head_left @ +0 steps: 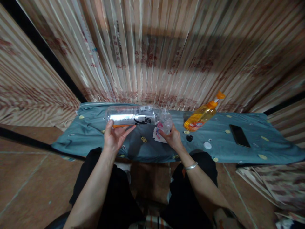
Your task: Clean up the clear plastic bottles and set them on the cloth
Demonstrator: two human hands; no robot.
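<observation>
Clear empty plastic bottle [135,115] held sideways just above the teal-covered surface [95,140], base to the left, neck to the right. Left hand [114,137] under the base end, fingers loosely spread and cupping from below, thumb up against the bottle wall, so more a cradle than a clamp. Right hand [172,137] at the neck end, fingers curled round the mouth; can't tell whether pinching a cap or just the neck, too blurry. Small pink-and-white paper [157,133] lying just under that hand.

Best bet for doing this well: firm up the left-hand support so the thin wall doesn't buckle or roll, and do any twisting from the right wrist only. Keep the bottle level and low over the cloth. Orange dish soap pump bottle [201,117] leaning close on the right, so watch the elbow. Black phone [239,135] well off to the right, no bother.
</observation>
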